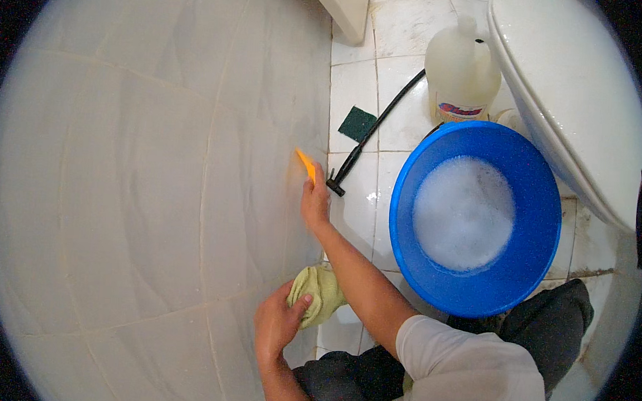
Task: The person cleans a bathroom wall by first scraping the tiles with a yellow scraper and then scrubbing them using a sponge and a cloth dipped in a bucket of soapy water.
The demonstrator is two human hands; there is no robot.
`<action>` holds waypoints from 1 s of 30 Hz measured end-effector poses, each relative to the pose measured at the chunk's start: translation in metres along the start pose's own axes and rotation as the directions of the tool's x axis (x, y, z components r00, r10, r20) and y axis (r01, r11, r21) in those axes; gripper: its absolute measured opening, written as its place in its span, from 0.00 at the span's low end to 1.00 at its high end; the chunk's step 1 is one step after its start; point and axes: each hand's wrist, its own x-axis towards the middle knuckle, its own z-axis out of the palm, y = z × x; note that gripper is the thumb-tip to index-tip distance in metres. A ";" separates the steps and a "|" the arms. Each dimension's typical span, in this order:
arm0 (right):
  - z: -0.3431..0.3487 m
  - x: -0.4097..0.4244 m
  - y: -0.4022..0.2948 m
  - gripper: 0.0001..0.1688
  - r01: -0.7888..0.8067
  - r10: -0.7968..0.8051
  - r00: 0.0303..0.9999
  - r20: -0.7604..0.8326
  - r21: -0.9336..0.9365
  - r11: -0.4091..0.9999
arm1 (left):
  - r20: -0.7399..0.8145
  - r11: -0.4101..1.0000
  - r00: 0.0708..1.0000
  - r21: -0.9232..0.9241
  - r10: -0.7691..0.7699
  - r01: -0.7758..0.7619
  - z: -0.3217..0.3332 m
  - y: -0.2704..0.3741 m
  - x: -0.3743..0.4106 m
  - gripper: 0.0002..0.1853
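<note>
My right hand (316, 203) grips a flat orange tool (306, 165), whose edge lies at the grey tiled wall (172, 172) low down near the floor; its exact kind cannot be told. Lower in the view, my left hand (279, 316) holds a bunched light green cloth (317, 297) beside the wall, below my outstretched right forearm. A blue plastic tub (399, 247) with foamy water (464, 215) stands on the floor to the right of my right arm.
On the white floor tiles (350, 218) lie a dark green scouring pad (357, 123) and a black hose (392, 107) with a fitting. Behind the tub stands a translucent jug (461, 72). White sanitary ware (583, 93) rises at right; a pale pedestal or panel (348, 11) is at the top.
</note>
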 end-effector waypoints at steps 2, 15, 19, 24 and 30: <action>-0.002 0.008 -0.006 0.24 0.019 -0.018 0.999 -0.036 0.039 0.999 | -0.049 0.999 0.999 -0.046 0.002 -0.004 0.002 0.009 -0.004 0.18; 0.006 -0.010 -0.005 0.25 -0.008 0.004 0.999 0.037 0.115 0.993 | -0.233 0.986 0.964 -0.136 -0.126 0.096 0.002 0.011 -0.002 0.18; 0.002 0.011 -0.013 0.25 -0.001 0.002 1.000 -0.012 0.080 0.997 | -0.233 0.958 0.963 -0.281 -0.132 0.064 0.006 0.008 -0.004 0.18; -0.001 -0.003 -0.002 0.24 0.058 -0.059 0.998 0.018 0.062 0.996 | -0.268 0.932 0.954 -0.361 -0.133 0.028 0.007 0.010 -0.005 0.17; -0.006 0.008 -0.005 0.25 0.087 -0.087 0.996 -0.019 0.025 0.996 | -0.322 0.910 0.935 -0.414 -0.150 0.004 0.008 0.019 -0.008 0.16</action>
